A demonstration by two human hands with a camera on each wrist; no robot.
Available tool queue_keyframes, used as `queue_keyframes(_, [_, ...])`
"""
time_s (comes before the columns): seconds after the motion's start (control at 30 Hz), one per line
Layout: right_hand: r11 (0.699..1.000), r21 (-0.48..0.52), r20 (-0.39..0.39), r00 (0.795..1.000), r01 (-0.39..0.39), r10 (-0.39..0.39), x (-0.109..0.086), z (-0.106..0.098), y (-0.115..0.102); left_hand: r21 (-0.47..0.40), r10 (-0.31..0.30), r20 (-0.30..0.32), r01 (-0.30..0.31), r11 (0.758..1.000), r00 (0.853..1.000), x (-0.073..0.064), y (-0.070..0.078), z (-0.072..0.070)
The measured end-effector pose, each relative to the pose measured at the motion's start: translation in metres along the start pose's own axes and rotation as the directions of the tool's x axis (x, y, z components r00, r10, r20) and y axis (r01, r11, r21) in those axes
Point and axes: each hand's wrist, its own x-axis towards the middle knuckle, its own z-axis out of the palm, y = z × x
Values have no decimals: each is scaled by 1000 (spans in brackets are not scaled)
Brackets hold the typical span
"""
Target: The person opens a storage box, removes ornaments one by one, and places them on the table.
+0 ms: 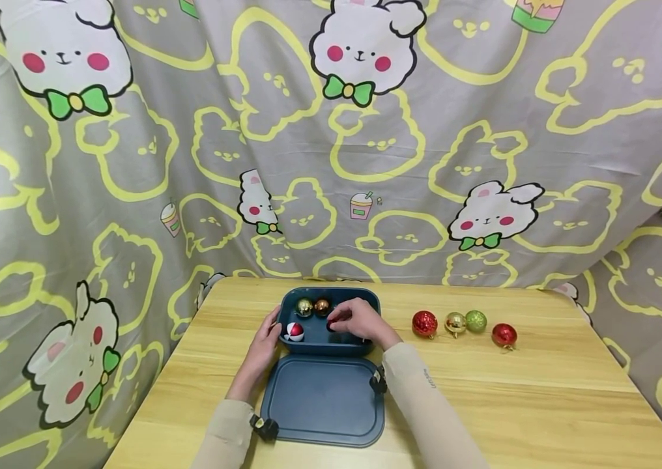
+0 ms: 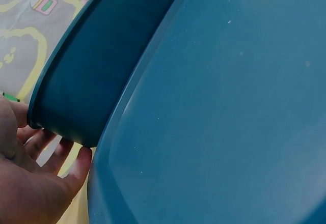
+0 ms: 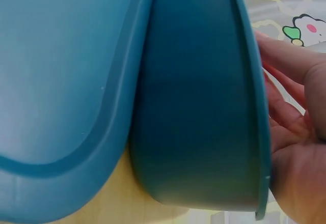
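Note:
A dark blue rectangular box (image 1: 331,348) stands on the table, its matching lid (image 1: 325,400) lying flat in front of it. My left hand (image 1: 266,331) grips the box's left end, thumb at the rim and fingers against the outer wall. Over the box's right half, my right hand (image 1: 360,320) pinches a dark red ball ornament (image 1: 331,324), mostly covered by the fingers. Inside the box sit a gold ball ornament (image 1: 304,307), a copper one (image 1: 322,307) and a red-and-white one (image 1: 295,331). In the right wrist view, the box wall (image 3: 198,96) hides the fingertips.
Right of the box lie a large red glitter ball (image 1: 424,324), a gold ball (image 1: 455,322), a green glitter ball (image 1: 475,320) and another red ball (image 1: 503,335) on the wooden table (image 1: 518,397). A patterned curtain (image 1: 307,150) hangs behind the table.

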Motion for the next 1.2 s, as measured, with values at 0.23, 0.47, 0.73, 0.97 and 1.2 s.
queue_keyframes(0.23, [997,68,-42,999,26,-23,-4,-7,-5,-10,4,2,-4,1000,1000,1,-1,0])
queue_keyframes(0.47, [994,100,-75,997,39,-31,-8,-12,-10,-18,6,-9,-7,1000,1000,2,-2,2])
queue_keyframes(0.73, [989,146,-87,996,27,-15,-12,-19,-6,-23,-2,3,2,1000,1000,-1,-2,2])
queue_keyframes(0.97, [993,113,-121,993,23,-9,-18,-30,-8,-25,-1,8,2,1000,1000,-1,1,2])
queue_keyframes(1.2, [990,135,-135,991,26,-8,-27,-44,-5,-5,1,5,-1,1000,1000,-2,2,0])
